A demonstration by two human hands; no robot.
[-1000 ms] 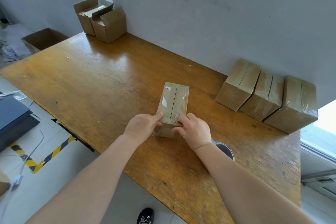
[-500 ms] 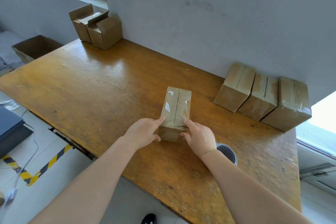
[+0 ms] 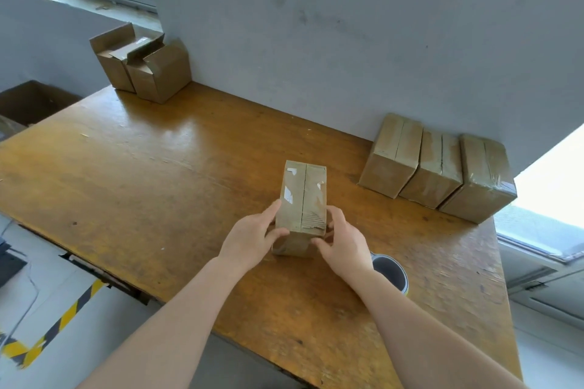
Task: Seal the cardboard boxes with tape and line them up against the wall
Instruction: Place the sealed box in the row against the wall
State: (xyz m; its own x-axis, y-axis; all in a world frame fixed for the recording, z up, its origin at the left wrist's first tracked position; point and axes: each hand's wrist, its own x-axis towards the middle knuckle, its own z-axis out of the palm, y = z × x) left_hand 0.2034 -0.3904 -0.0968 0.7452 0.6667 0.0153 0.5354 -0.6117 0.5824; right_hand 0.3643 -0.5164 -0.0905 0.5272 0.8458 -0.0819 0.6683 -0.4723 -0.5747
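Observation:
A taped cardboard box (image 3: 302,196) stands in the middle of the wooden table (image 3: 158,174), its closed top flaps covered with clear tape. My left hand (image 3: 252,237) grips its left near corner and my right hand (image 3: 343,240) grips its right near corner. Three sealed boxes (image 3: 439,167) stand side by side against the grey wall (image 3: 347,41) at the right. A roll of tape (image 3: 390,271) lies flat on the table just behind my right wrist, partly hidden by it.
Two open-flapped boxes (image 3: 142,63) stand at the table's far left corner by the wall. A larger open carton (image 3: 31,101) sits beyond the left edge. Yellow-black floor marking (image 3: 57,325) runs below the front edge. A window ledge lies past the right end.
My hands have shifted from the box's top near edge down onto its two near corners. The view has tilted up slightly; the box stays in about the same spot.

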